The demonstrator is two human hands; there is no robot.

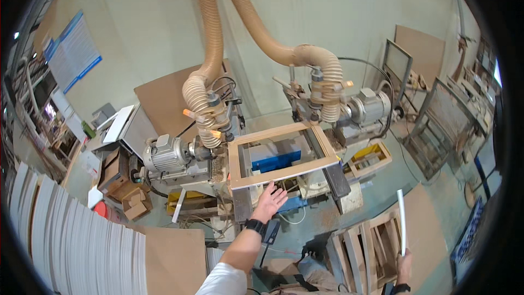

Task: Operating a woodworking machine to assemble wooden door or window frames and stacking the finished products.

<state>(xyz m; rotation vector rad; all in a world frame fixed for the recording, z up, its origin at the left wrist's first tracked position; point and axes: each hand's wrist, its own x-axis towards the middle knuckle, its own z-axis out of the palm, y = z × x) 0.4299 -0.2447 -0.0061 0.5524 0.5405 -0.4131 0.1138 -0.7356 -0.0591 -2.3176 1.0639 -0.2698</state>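
Note:
A rectangular wooden frame (284,175) lies across a two-motor machine, its front edge facing me. Just under that edge my left hand (271,202) reaches forward with the palm turned up and the fingers spread. Its fingertips are close to the frame's front rail; whether they touch it I cannot tell. Nothing lies in that palm. At the lower right my right hand (404,267) is closed around the bottom end of a long white strip (402,221), which stands nearly upright.
A motor (165,154) sits left of the frame and another motor (371,106) right of it. Ribbed hoses (207,22) drop from above. Many white panels (82,229) stand stacked at the left. A wooden pallet (371,246) is beside my right hand. Metal racks (445,125) stand far right.

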